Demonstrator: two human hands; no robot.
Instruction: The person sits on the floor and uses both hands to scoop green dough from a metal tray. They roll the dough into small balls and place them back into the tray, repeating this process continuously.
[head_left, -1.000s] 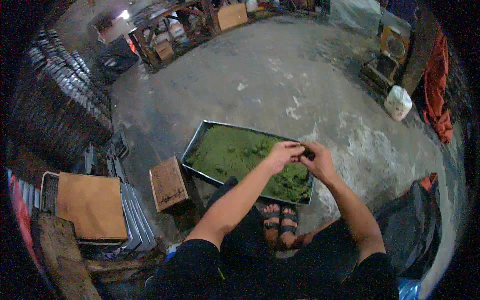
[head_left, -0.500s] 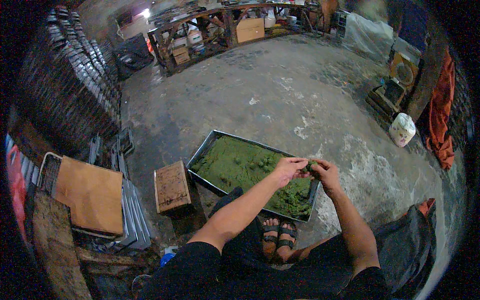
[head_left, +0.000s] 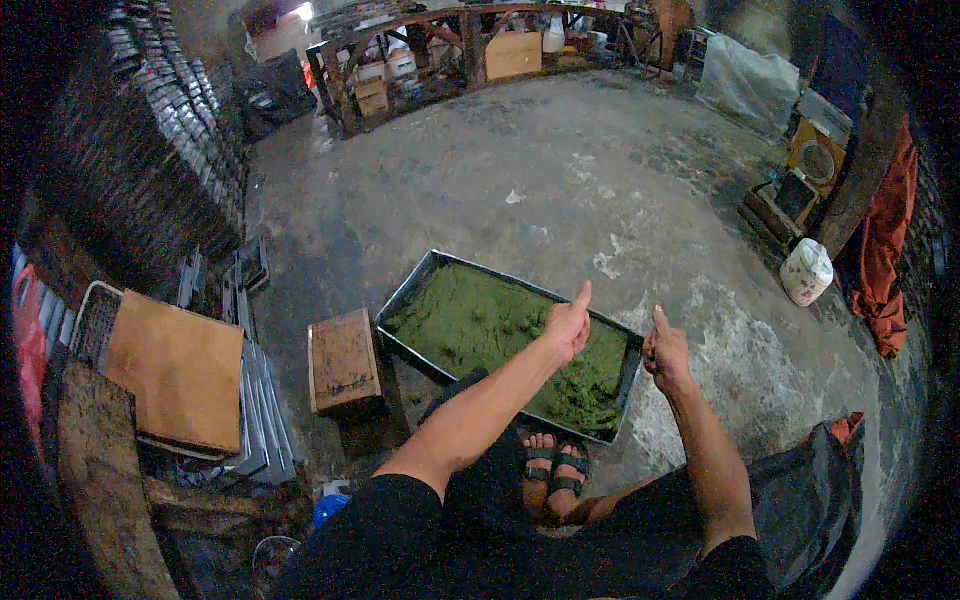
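A rectangular metal tray (head_left: 438, 255) holds moist green material with lumps on its surface. My left hand (head_left: 566, 330) is over the tray’s right half, one digit pointing up and the others curled closed; what they hold, if anything, is hidden. My right hand (head_left: 668, 350) is just past the tray’s right end, its index finger raised and the rest curled, their contents hidden too. My sandaled feet (head_left: 566, 478) show beside the near edge. A wooden box (head_left: 340, 355) stands left of the tray.
Stacked metal pieces (head_left: 190, 120) line the left, near a tan board (head_left: 175, 370). A wooden bench (head_left: 473, 45) spans the back. A white sack (head_left: 808, 270), orange tarp (head_left: 885, 260) and dark sheet (head_left: 800, 500) lie along the right. Concrete floor (head_left: 520, 160) surrounds the tray.
My hands, earlier together around a small green lump, have separated, left hand leftward and right hand rightward, each with a finger now raised. The lump no longer shows between them.
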